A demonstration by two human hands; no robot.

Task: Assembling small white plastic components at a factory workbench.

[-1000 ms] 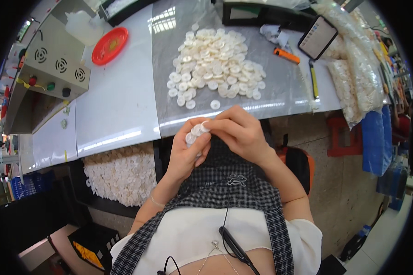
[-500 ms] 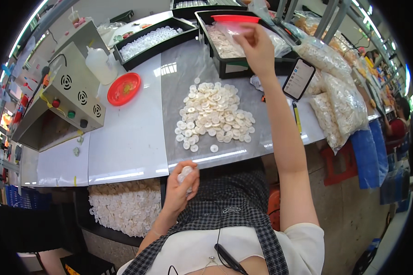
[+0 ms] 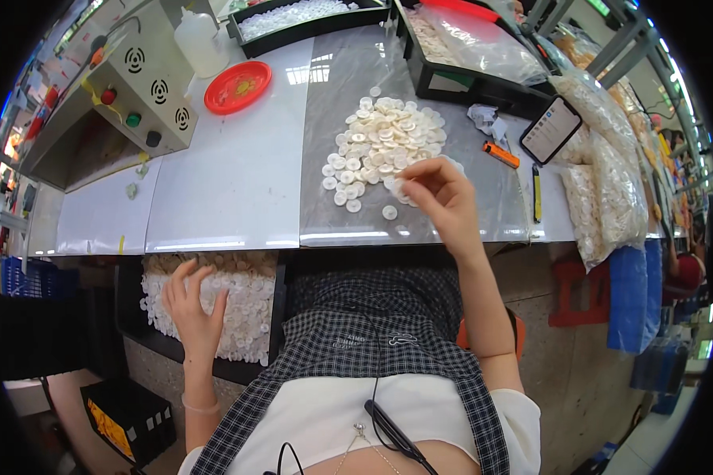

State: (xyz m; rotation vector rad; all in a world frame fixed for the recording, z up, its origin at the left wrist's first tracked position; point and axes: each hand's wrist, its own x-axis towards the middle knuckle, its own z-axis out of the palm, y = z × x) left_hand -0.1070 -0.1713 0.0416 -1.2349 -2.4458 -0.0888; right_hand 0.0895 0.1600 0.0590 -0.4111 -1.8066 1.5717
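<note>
A pile of round cream-white buttons [image 3: 384,134] lies on the grey part of the table, with a single button [image 3: 389,212] apart at its near side. My right hand [image 3: 444,198] is at the pile's near right edge, thumb and forefinger bent together. Whether a button is between those fingertips is hard to tell against the pile. Below the table's front edge, at the left, my left hand [image 3: 194,309] hangs over a black drawer-like bin full of white buttons [image 3: 249,317]. Its fingers are spread and it holds nothing.
A red dish [image 3: 238,87], a white squeeze bottle [image 3: 200,43] and a grey metal machine [image 3: 127,95] stand left. Black trays [image 3: 483,85] line the back. Right are an orange lighter [image 3: 501,154], a phone [image 3: 550,131], a yellow cutter [image 3: 537,194] and filled plastic bags [image 3: 610,190].
My left hand has moved left over the bin and opened; the buttons it held are gone from it. My right hand has come back from the far tray to the pile. The view has shifted.
</note>
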